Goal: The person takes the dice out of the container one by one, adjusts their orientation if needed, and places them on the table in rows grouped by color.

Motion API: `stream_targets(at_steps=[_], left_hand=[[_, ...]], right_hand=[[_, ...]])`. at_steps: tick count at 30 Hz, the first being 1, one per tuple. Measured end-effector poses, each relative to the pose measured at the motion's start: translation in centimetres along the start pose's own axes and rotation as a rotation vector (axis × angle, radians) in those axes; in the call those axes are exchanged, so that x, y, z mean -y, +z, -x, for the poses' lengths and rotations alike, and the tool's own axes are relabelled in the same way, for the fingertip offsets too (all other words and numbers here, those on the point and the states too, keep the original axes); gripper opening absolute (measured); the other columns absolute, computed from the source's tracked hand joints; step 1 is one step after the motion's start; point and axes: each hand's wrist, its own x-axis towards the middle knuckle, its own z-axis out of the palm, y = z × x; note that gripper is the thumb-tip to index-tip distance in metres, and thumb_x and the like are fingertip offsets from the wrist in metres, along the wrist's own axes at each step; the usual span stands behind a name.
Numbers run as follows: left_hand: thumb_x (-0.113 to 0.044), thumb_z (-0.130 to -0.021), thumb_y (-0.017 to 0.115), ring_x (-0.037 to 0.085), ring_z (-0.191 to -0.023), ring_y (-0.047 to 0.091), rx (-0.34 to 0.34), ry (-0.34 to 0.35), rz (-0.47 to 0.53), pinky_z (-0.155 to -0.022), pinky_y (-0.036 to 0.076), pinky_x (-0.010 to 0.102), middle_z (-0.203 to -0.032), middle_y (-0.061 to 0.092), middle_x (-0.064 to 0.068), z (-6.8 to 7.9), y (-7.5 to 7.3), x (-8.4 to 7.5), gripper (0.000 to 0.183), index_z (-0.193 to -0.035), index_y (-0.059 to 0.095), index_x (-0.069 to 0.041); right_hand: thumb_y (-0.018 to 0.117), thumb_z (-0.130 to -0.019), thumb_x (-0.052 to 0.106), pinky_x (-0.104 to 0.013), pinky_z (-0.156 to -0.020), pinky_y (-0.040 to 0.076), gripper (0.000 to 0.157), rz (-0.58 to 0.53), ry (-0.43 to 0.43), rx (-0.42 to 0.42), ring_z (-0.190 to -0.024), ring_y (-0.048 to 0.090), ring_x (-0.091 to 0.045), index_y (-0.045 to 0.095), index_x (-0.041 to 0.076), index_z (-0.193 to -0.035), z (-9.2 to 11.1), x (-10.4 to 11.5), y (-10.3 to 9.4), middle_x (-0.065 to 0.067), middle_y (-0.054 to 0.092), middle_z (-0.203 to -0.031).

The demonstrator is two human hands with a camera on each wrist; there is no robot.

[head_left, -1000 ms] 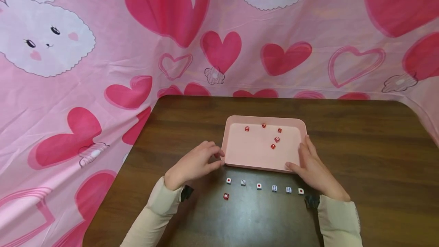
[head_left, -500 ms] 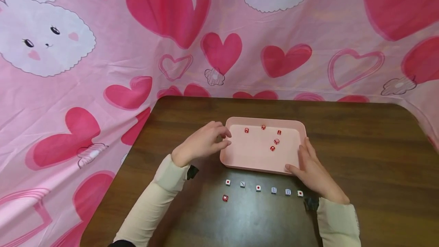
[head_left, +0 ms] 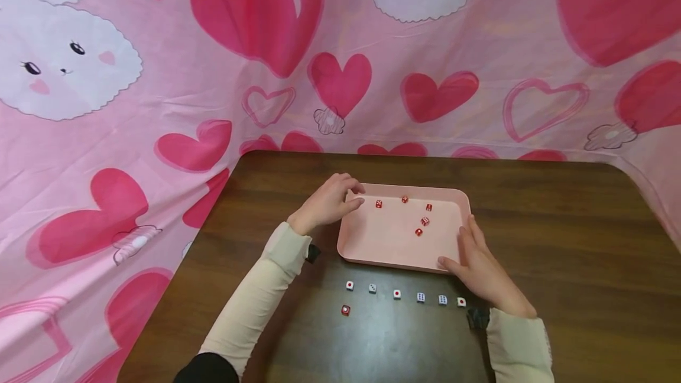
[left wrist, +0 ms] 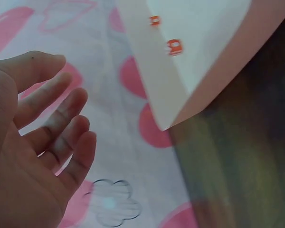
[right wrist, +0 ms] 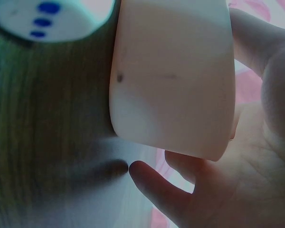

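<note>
A shallow pink tray (head_left: pixel 375 242) lies on the table, with several small red dice (head_left: pixel 425 221) on its floor toward the back and right. My right hand (head_left: pixel 486 273) grips its front right corner, thumb over the front rim and fingers along the right side. In the right wrist view, the tray's outer wall (right wrist: pixel 173 99) stands between thumb and fingers. At the tray's back left corner hovers my left hand (head_left: pixel 326 205), fingers loosely bent and holding nothing. The left wrist view shows this hand (left wrist: pixel 42 137) with a gap between it and the tray wall (left wrist: pixel 149 71).
In front of the tray, a row of several white dice (head_left: pixel 396 294) runs across the dark wood table (head_left: pixel 558 241). One red die (head_left: pixel 346 310) sits below the row's left end. Pink heart-printed cloth (head_left: pixel 340 84) hangs behind and to the left of the table.
My left hand has moved from the tray's front left corner up along its left side to the back left corner. The right hand stays at the front right corner, and the dice keep their places.
</note>
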Motion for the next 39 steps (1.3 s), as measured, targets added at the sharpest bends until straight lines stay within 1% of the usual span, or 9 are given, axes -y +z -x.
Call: stream_targets(at_steps=[9, 12, 18, 22, 25, 29, 33, 37, 39], left_hand=[[-0.020, -0.091, 0.064, 0.026, -0.106, 0.055, 0.078, -0.022, -0.019, -0.096, 0.045, 0.037, -0.109, 0.064, 0.010, -1.8, 3.1, 0.5, 0.027, -0.114, 0.066, -0.005], [-0.019, -0.090, 0.063, 0.025, -0.104, 0.056, 0.084, -0.023, -0.042, -0.096, 0.045, 0.036, -0.109, 0.065, 0.010, -2.4, 3.9, 0.8, 0.028, -0.115, 0.066, -0.005], [-0.017, -0.090, 0.062, 0.025, -0.106, 0.055, 0.091, -0.053, -0.034, -0.097, 0.045, 0.037, -0.112, 0.064, 0.010, -3.2, 5.0, 1.0, 0.028, -0.116, 0.065, -0.005], [-0.015, -0.090, 0.063, 0.025, -0.108, 0.056, 0.104, -0.072, -0.010, -0.100, 0.045, 0.038, -0.114, 0.065, 0.010, -3.4, 5.3, 0.7, 0.028, -0.115, 0.066, -0.005], [-0.014, -0.089, 0.065, 0.026, -0.110, 0.056, 0.132, -0.064, 0.009, -0.103, 0.044, 0.039, -0.116, 0.065, 0.012, -3.4, 5.1, 0.3, 0.027, -0.114, 0.066, -0.003], [-0.019, -0.089, 0.067, 0.026, -0.108, 0.056, 0.159, -0.064, -0.027, -0.100, 0.045, 0.038, -0.115, 0.064, 0.012, -3.5, 4.4, -0.1, 0.030, -0.115, 0.066, -0.004], [-0.023, -0.090, 0.067, 0.025, -0.104, 0.055, 0.160, -0.094, -0.041, -0.095, 0.047, 0.038, -0.112, 0.063, 0.012, -4.0, 4.1, -0.3, 0.034, -0.119, 0.065, -0.005], [-0.023, -0.090, 0.067, 0.026, -0.105, 0.055, 0.162, -0.118, -0.034, -0.096, 0.046, 0.039, -0.112, 0.063, 0.012, -4.6, 4.2, -0.2, 0.034, -0.118, 0.064, -0.004], [-0.021, -0.090, 0.067, 0.026, -0.105, 0.056, 0.163, -0.123, -0.058, -0.096, 0.046, 0.038, -0.111, 0.063, 0.011, -4.9, 4.5, -0.1, 0.032, -0.117, 0.065, -0.005]], right_hand=[[0.067, -0.087, 0.046, -0.066, -0.105, 0.026, 0.103, 0.001, -0.002, -0.005, -0.143, 0.010, -0.051, 0.006, -0.004, -0.153, -0.1, -0.1, 0.2, -0.021, -0.015, -0.160], [0.067, -0.086, 0.047, -0.066, -0.105, 0.026, 0.103, -0.003, 0.005, -0.003, -0.143, 0.010, -0.051, 0.006, -0.003, -0.153, -0.1, -0.1, 0.2, -0.020, -0.016, -0.160], [0.067, -0.086, 0.046, -0.066, -0.105, 0.027, 0.103, -0.007, 0.019, -0.001, -0.143, 0.010, -0.051, 0.006, -0.002, -0.153, 0.0, 0.0, 0.2, -0.019, -0.016, -0.161], [0.068, -0.086, 0.045, -0.065, -0.105, 0.026, 0.103, -0.013, 0.022, -0.002, -0.144, 0.009, -0.050, 0.005, -0.002, -0.153, 0.1, 0.0, 0.1, -0.018, -0.017, -0.161], [0.068, -0.086, 0.044, -0.065, -0.105, 0.026, 0.103, -0.013, 0.022, -0.003, -0.144, 0.009, -0.050, 0.006, -0.002, -0.153, 0.1, 0.0, 0.0, -0.019, -0.016, -0.161], [0.068, -0.086, 0.044, -0.065, -0.105, 0.026, 0.102, -0.011, 0.025, -0.004, -0.144, 0.009, -0.050, 0.006, -0.003, -0.153, 0.1, 0.0, 0.0, -0.020, -0.015, -0.160], [0.069, -0.086, 0.044, -0.065, -0.105, 0.026, 0.102, -0.012, 0.027, -0.005, -0.144, 0.009, -0.050, 0.006, -0.003, -0.153, 0.2, 0.0, 0.0, -0.020, -0.015, -0.160], [0.068, -0.086, 0.044, -0.065, -0.105, 0.027, 0.102, -0.005, 0.023, -0.010, -0.143, 0.011, -0.051, 0.007, -0.003, -0.153, 0.1, 0.0, 0.1, -0.020, -0.014, -0.161], [0.068, -0.086, 0.044, -0.065, -0.105, 0.027, 0.102, -0.001, 0.022, -0.011, -0.143, 0.011, -0.051, 0.008, -0.003, -0.153, 0.1, 0.0, 0.1, -0.020, -0.014, -0.161]])
